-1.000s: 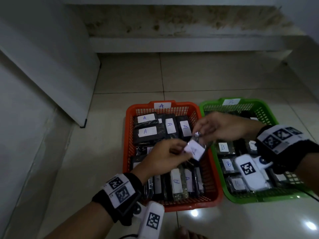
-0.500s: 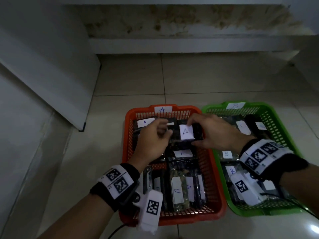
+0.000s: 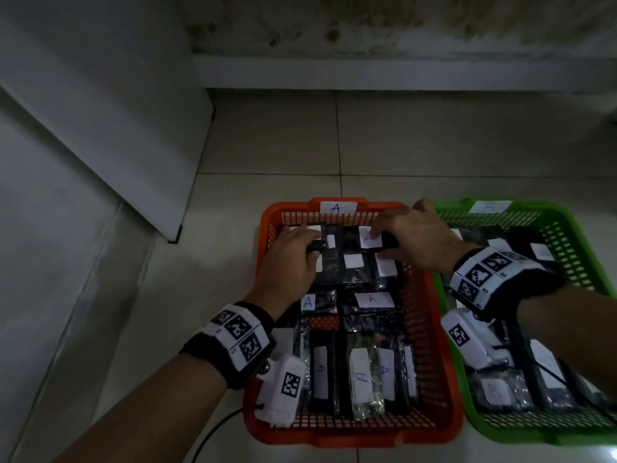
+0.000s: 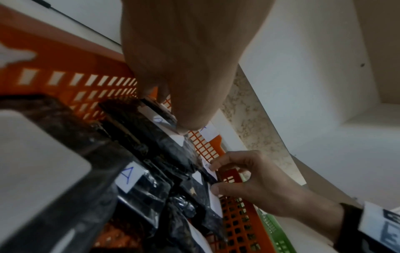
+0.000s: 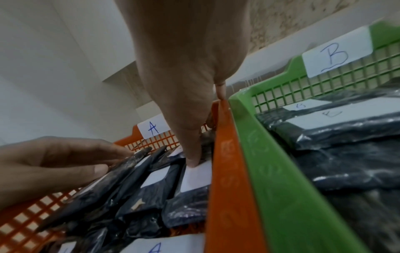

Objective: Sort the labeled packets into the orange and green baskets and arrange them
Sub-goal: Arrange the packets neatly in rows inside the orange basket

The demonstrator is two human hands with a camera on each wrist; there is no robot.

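The orange basket (image 3: 430, 315) sits left of the green basket (image 3: 581, 262), touching it. In its far right corner lies the A packet (image 3: 370, 237), long axis running near to far, directly under the right hand (image 3: 417, 238), whose curled fingers pinch it. The left hand (image 3: 293, 259), further left, presses flat on neighbouring packets (image 3: 329, 262), gripping nothing.

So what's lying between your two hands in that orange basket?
In the head view, dark packets with white labels fill the stretch between the left hand and the right hand, at the far end of the orange basket.
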